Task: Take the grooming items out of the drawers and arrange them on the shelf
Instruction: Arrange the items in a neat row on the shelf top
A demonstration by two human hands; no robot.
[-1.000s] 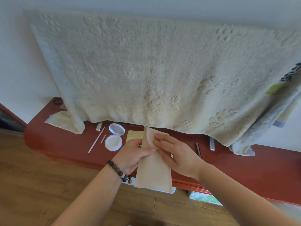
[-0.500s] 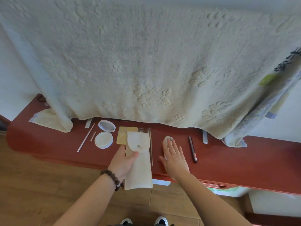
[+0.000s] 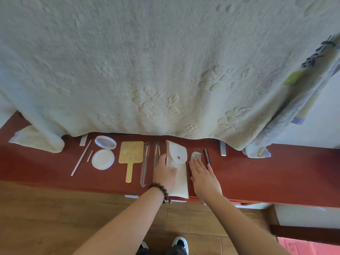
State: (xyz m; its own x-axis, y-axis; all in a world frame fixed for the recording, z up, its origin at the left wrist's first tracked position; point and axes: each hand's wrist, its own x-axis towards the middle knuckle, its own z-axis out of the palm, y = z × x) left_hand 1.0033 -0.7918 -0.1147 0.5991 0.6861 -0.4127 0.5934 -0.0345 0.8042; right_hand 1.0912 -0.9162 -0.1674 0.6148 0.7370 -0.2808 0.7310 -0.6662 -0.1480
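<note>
A cream snap-flap pouch lies flat on the red shelf, its flap end toward the wall. My left hand rests on the pouch's left side, thumb across it. My right hand lies flat and open just right of the pouch, fingertips touching a small pale comb. To the left lie two brushes in clear sleeves, a yellow hand mirror, an open white compact and a thin white stick. A dark pencil lies right of the comb.
A large cream embossed towel hangs over the back of the shelf, with a patterned cloth at its right. Metal brackets stand on the shelf. An open drawer edge shows under the shelf front. Wooden floor and my shoes are below.
The pouch went from being held in both hands above the shelf edge to lying flat on the shelf. My right hand let go and moved onto the shelf by the comb.
</note>
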